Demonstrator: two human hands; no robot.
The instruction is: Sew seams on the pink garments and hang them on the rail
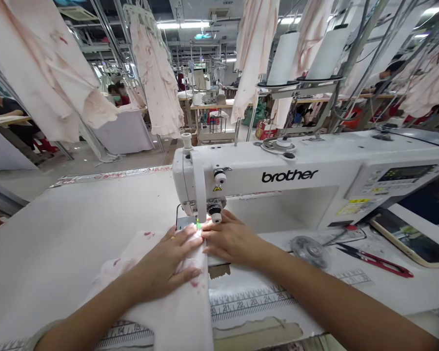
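Here's the cloth (pixel 183 319), pale pink and almost white where the light hits it, lying on the bench (pixel 95 219) at the lower centre of the frame! Dark rose-red blotches dot it: a couple up by the fingers, one out to the left, another cluster just below the left thumb. Over on its left side it ripples into soft, loose folds; down the front it smooths into a plain panel, with a fairly straight right edge running off the bottom of the frame and covering part of the printed ruler strip (pixel 249 304).

The left hand (pixel 159 270) is palm down on it, fingers extended and a little spread, thumb out to the side, pressing rather than gripping. From the right comes the right hand (pixel 237 241), fingers reaching forward, tips at the cloth's upper right edge; whether they pinch it, I can't tell. Both sets of fingertips sit right beside a bright green spot (pixel 198 225) under the head of the white sewing machine (pixel 241 163), mid-frame.
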